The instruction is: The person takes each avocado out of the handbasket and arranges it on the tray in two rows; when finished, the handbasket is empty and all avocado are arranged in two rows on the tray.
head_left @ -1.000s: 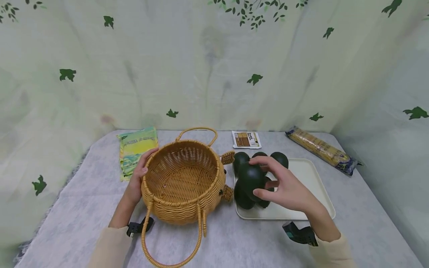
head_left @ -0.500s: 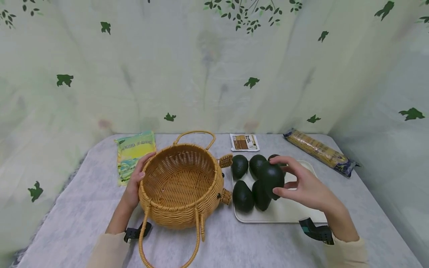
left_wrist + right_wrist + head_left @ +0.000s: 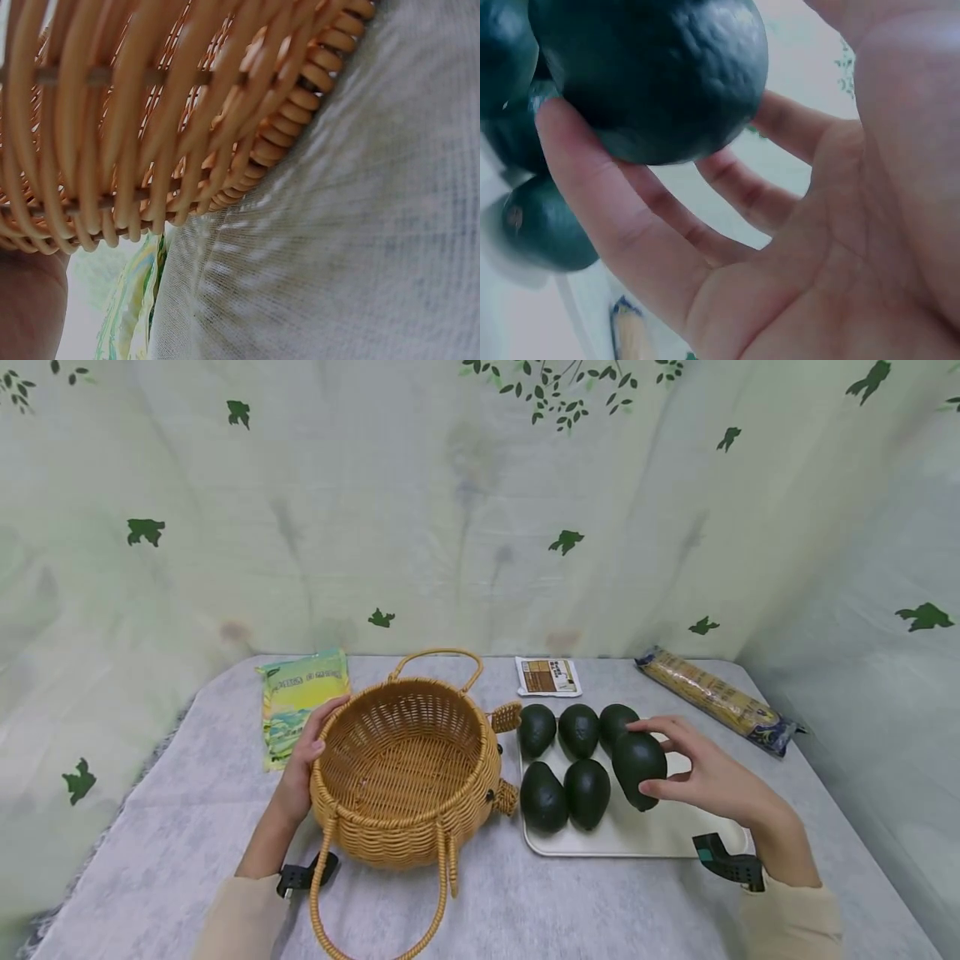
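My right hand (image 3: pixel 705 772) pinches a dark green avocado (image 3: pixel 639 768) between thumb and fingertips, over the middle of a cream tray (image 3: pixel 675 835). Up close in the right wrist view, the avocado's bumpy skin (image 3: pixel 652 75) shows with the fingers spread around it. Several more avocados (image 3: pixel 587 793) lie in two rows on the tray's left part. My left hand (image 3: pixel 300 764) grips the left side of a round wicker basket (image 3: pixel 397 847), thumb at its rim. The basket's inside holds nothing. In the left wrist view, its woven wall (image 3: pixel 150 127) hides most of that hand.
A yellow-green packet (image 3: pixel 303 693) lies behind the left hand. At the back are a small white-and-brown packet (image 3: pixel 548 677) and a long pack of noodles (image 3: pixel 716 700). One basket handle (image 3: pixel 375 953) hangs toward the front; wicker ears (image 3: pixel 506 717) jut toward the tray.
My right hand has carried the avocado rightward, from over the tray's left part to its middle, uncovering the avocados beneath. The left hand and basket have stayed put.
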A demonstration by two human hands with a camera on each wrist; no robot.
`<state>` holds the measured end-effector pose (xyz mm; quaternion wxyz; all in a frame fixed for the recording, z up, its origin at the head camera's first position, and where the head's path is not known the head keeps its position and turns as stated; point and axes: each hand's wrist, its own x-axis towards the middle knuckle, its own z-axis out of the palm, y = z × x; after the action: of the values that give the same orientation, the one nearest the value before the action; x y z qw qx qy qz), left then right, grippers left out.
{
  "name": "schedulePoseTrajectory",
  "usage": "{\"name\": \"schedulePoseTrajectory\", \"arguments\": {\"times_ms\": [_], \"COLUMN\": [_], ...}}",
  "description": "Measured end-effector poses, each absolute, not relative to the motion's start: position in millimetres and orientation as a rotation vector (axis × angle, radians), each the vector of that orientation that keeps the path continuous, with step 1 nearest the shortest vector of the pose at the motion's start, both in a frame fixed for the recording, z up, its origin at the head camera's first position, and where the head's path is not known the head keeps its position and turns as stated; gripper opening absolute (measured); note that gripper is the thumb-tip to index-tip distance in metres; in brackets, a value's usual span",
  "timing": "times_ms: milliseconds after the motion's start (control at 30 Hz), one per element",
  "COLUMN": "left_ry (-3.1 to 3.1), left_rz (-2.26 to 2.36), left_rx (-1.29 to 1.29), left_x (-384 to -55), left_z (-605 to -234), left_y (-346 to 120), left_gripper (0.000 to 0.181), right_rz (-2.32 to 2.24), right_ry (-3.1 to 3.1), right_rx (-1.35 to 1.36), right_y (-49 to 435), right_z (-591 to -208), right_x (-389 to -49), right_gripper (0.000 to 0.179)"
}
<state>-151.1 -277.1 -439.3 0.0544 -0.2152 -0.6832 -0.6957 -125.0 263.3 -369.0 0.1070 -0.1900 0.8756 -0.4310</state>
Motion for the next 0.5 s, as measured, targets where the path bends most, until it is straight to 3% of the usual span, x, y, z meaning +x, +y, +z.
{"name": "schedulePoseTrajectory", "arguments": {"times_ms": [500], "left_ry": [-2.090], "left_rz": [-2.111], "left_rx": [-0.611], "left_x": [-151], "left_z": [-439], "left_y": [-276], "left_gripper": [0.059], "right_rz": [-1.119], "right_ry": [2.512], "right_rx": [-0.480], "right_y": [278], "right_z": [-392], "right_x": [-136], "right_gripper": [0.073]}}
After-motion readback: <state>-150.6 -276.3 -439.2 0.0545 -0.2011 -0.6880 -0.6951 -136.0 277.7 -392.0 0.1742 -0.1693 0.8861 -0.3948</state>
